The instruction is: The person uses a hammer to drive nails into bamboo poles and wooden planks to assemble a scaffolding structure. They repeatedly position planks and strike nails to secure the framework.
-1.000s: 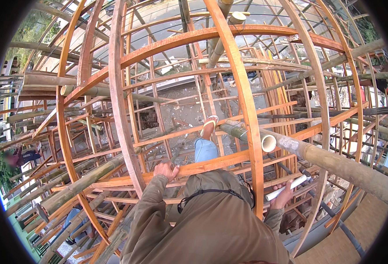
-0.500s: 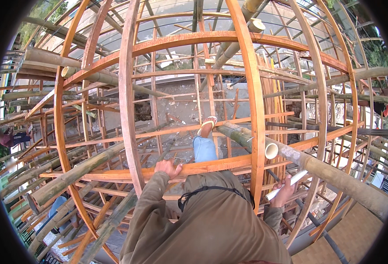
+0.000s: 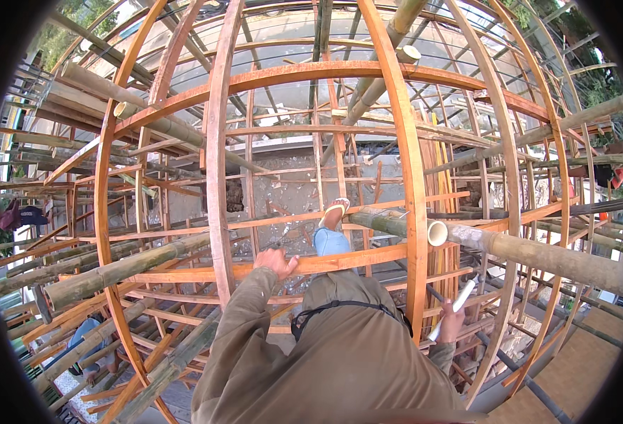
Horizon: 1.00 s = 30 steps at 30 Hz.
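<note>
My left hand point(image 3: 276, 263) is closed over a horizontal wooden beam point(image 3: 347, 262) in front of my waist, with the thumb toward the right. Out to my right, my right hand point(image 3: 451, 324) is wrapped round a slim white tube point(image 3: 463, 295), which sticks out above and below the fist and tilts up to the right. Between the hands stands an upright orange-brown timber point(image 3: 412, 169). A thick bamboo pole point(image 3: 538, 256), its hollow cut end facing left, runs above the right hand. The tube's middle is hidden by my fingers.
Below, my foot in a light sandal point(image 3: 334, 211) rests on the framework. Another bamboo pole point(image 3: 127, 268) slants in at the left. A person in blue point(image 3: 89, 339) is low on the left, near crossing timbers. Woven matting point(image 3: 573, 381) lies at lower right. Debris-strewn ground shows far beneath.
The white tube has turned steeper in my right hand, which sits slightly lower beside me. My left hand stays on the beam. The whole view has shifted a little.
</note>
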### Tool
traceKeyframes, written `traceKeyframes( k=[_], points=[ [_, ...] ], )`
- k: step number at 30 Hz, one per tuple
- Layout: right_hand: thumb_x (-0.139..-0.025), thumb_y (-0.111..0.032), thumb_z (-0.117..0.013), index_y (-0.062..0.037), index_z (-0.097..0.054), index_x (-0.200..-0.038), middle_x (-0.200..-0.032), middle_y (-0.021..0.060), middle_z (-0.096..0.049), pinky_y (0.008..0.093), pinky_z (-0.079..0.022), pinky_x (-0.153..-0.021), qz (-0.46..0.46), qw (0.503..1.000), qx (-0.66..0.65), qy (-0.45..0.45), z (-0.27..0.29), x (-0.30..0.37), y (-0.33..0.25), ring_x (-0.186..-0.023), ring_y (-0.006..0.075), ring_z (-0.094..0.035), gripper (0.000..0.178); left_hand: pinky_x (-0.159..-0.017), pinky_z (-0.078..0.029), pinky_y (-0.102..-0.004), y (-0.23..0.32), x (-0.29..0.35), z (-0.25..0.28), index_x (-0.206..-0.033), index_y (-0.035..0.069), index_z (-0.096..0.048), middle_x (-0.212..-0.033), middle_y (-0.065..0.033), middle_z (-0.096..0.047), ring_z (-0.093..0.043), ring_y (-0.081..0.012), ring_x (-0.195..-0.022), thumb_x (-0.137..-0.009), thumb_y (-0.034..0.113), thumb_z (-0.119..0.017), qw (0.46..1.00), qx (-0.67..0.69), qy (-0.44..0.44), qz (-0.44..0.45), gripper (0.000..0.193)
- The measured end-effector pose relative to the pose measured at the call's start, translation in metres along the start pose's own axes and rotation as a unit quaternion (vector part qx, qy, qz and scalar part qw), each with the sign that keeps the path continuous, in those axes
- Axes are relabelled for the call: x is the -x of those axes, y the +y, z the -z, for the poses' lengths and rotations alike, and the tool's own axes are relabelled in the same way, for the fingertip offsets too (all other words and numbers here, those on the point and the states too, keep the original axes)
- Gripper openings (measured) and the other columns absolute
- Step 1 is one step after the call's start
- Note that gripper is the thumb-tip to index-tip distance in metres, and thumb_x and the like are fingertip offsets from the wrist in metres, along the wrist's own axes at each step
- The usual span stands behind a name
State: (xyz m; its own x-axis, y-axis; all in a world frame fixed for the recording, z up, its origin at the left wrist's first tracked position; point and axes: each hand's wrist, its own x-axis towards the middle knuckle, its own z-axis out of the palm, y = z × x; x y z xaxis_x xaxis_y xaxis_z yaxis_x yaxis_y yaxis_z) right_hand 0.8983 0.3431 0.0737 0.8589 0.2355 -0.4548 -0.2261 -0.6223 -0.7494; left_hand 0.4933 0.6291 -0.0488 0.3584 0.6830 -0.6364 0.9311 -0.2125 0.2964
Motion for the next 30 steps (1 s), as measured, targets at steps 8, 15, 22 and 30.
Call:
traceKeyframes(
  k=[8,15,22,30],
  points=[
    [-0.094,-0.02,-0.069,0.0046,-0.058,-0.112,-0.093,0.0054,-0.061,0.0329,-0.048,-0.079,0.108,0.994,0.007,-0.033,-0.015,0.003,0.103,-0.086,0.0145,-0.056,0.032,-0.088,-0.053,-0.0526,0.0,0.001,-0.005,-0.105,0.001,-0.073,-0.097,-0.0275,-0.072,-0.069,-0.0424,-0.099,-0.091,0.064,-0.047,0.999,-0.032,0.005,-0.003,0.069],
    [-0.096,-0.023,-0.066,-0.0013,-0.054,-0.097,-0.08,0.0006,-0.049,0.0331,-0.042,-0.067,0.161,0.985,0.042,0.035,-0.037,0.013,0.11,-0.075,0.0128,-0.046,0.025,-0.093,-0.051,-0.0536,-0.002,0.001,-0.012,-0.11,0.001,-0.072,-0.103,-0.0286,-0.071,-0.067,-0.0446,-0.103,-0.092,0.061,-0.047,0.999,-0.032,0.027,-0.019,0.068],
    [-0.094,-0.03,-0.068,-0.0026,-0.062,-0.109,-0.089,0.0154,-0.067,0.0419,-0.05,-0.073,0.047,0.991,0.113,0.055,-0.035,0.026,0.08,-0.08,0.0283,-0.065,0.032,-0.092,-0.05,-0.0553,-0.014,-0.014,-0.025,-0.108,0.002,-0.072,-0.106,-0.0292,-0.069,-0.065,-0.0463,-0.104,-0.092,0.058,-0.051,0.999,-0.045,0.003,0.001,0.062],
    [-0.093,-0.034,-0.068,-0.0076,-0.063,-0.111,-0.093,0.0136,-0.072,0.045,-0.052,-0.079,-0.009,0.997,0.068,0.027,-0.032,0.027,0.075,-0.087,0.0343,-0.07,0.032,-0.068,-0.052,-0.0404,0.043,-0.038,-0.011,-0.088,0.002,-0.048,-0.079,-0.014,-0.066,-0.063,-0.0257,-0.069,-0.093,0.029,-0.068,0.973,0.199,0.111,-0.043,0.034]
  ],
)
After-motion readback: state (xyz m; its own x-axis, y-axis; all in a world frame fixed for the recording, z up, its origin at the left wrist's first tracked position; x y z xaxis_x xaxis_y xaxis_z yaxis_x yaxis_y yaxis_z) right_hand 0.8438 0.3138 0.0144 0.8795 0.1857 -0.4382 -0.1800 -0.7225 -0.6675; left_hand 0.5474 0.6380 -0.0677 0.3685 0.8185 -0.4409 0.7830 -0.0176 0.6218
